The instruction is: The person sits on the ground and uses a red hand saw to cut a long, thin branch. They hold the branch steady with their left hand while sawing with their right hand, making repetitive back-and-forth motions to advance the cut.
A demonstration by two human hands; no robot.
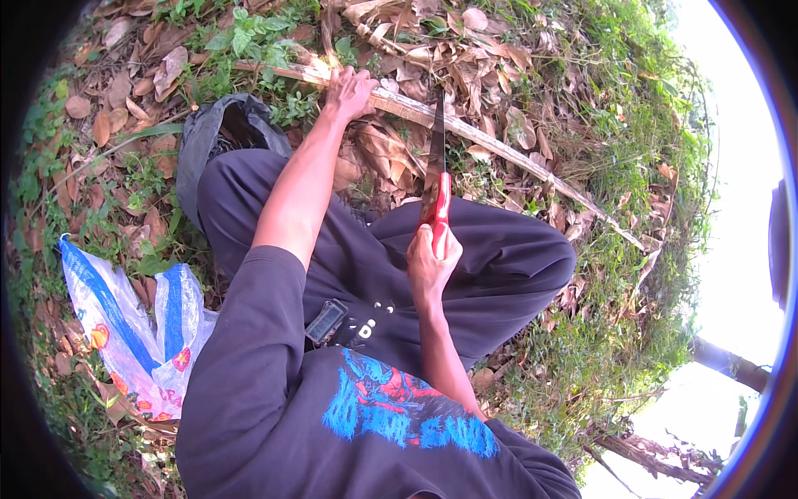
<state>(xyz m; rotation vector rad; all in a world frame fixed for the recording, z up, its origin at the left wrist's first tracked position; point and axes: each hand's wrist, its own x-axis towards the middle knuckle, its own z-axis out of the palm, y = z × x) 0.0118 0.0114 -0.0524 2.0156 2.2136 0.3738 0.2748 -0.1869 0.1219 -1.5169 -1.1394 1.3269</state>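
My left hand [349,93] is closed around a long, pale, split wooden branch [507,151], which slants across the ground in front of my knees. In my right hand [434,254] is the red handle of a handsaw [439,150], its fingers wrapped round it. The saw's dark blade points away from me and crosses the branch to the right of my left hand. Whether its teeth bite into the wood I cannot tell.
Beside my left knee sits a dark, open bag [220,125]. A white plastic sack with blue stripes [170,320] lies at the left. On my lap rests a small black device with a screen [327,322]. Dry leaves [382,150] and grass [615,108] cover the ground.
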